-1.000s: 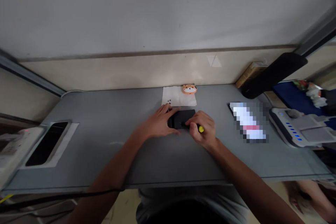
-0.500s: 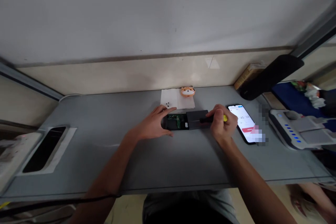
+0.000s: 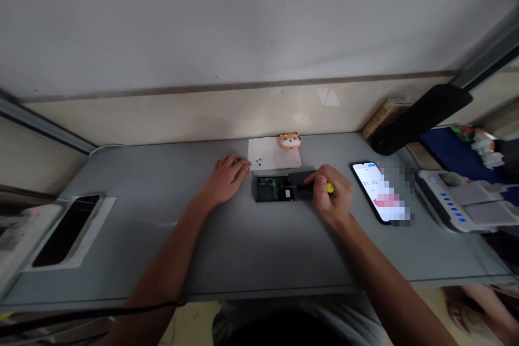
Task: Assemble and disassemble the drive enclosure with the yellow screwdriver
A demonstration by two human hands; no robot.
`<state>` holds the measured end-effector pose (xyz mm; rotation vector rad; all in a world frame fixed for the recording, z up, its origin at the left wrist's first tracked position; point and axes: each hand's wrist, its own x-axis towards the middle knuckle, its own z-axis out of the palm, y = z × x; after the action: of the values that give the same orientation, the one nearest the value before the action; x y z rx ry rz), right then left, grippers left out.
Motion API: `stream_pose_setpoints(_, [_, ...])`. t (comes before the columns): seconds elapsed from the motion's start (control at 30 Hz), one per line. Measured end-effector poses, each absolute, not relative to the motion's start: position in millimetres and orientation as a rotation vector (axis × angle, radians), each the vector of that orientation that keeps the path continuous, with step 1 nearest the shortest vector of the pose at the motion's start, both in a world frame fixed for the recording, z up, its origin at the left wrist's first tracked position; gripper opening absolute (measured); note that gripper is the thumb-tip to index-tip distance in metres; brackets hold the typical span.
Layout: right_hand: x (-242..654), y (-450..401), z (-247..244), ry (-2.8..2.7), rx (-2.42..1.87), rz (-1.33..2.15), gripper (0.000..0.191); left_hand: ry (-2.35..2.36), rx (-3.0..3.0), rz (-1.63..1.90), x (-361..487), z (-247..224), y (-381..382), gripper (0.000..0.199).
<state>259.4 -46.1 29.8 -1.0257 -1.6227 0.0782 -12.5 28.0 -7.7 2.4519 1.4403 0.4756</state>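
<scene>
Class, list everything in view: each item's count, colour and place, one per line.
desk: one, grey, under everything
paper: one, white, desk's far side
screws: few, black, on the paper
toy: one, orange, at the paper's far edge
case: one, black, open, mid-desk
circuit board: one, green, in the case
screwdriver: one, yellow and black, over the case
phone: one, black, right of the case
book: one, tan, far right
left hand: one, on the desk beside the case
right hand: one, gripping the screwdriver
</scene>
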Motion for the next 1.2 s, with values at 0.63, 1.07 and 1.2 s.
stream_pose_setpoints(0.63, [253,-35,36,-1.462,-1.147,0.369,0.018,1.051,2.606,0.432,44,0,-12,0.042])
stream_pose_setpoints(1.07, [246,11,48,-1.253,-0.801,1.212,0.022,1.064,2.625,0.446,44,-5,-7,0.026])
stream_pose_setpoints(1.2, [241,6,43,-1.034,-0.711,1.317,0.024,1.022,2.655,0.499,41,-8,-5,0.024])
